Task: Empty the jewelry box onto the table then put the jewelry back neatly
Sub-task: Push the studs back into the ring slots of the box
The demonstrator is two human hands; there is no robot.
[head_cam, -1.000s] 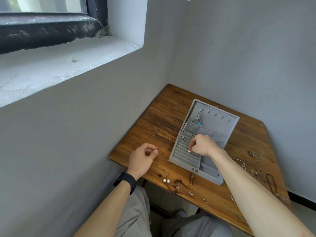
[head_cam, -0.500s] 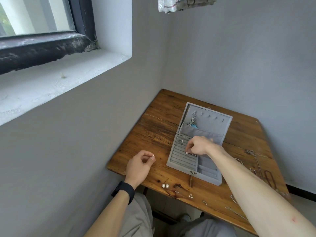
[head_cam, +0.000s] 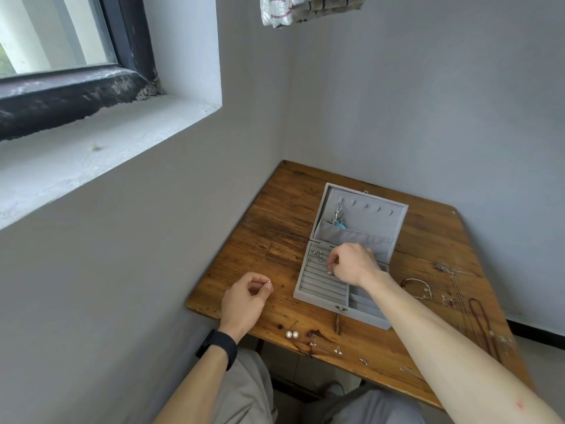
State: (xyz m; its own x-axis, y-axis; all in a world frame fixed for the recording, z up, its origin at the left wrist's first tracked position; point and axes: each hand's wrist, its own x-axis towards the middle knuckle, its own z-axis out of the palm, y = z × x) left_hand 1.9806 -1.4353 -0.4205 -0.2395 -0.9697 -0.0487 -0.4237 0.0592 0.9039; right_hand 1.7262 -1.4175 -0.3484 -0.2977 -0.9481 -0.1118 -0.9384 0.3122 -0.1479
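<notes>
An open grey jewelry box (head_cam: 318, 293) lies on the wooden table (head_cam: 275, 240), lid leaning back with a silver and blue necklace (head_cam: 337, 217) hung in it. My right hand (head_cam: 351, 263) is over the ring rolls and pinches a small silver ring (head_cam: 329, 272) against them. Other small silver pieces (head_cam: 318, 254) sit in the top rows. My left hand (head_cam: 246, 296) hovers left of the box and pinches a small silver stud (head_cam: 269, 281).
Two pearl earrings (head_cam: 292, 334) and several tiny studs (head_cam: 337, 349) lie along the table's near edge. Bracelets (head_cam: 417, 287), chains (head_cam: 452, 270) and a dark red cord necklace (head_cam: 481, 319) lie right of the box. Walls close in on the left and behind.
The view has tilted upward, so the table sits lower in frame. My right hand stays over the ring rolls with the ring; my left hand keeps its stud.
</notes>
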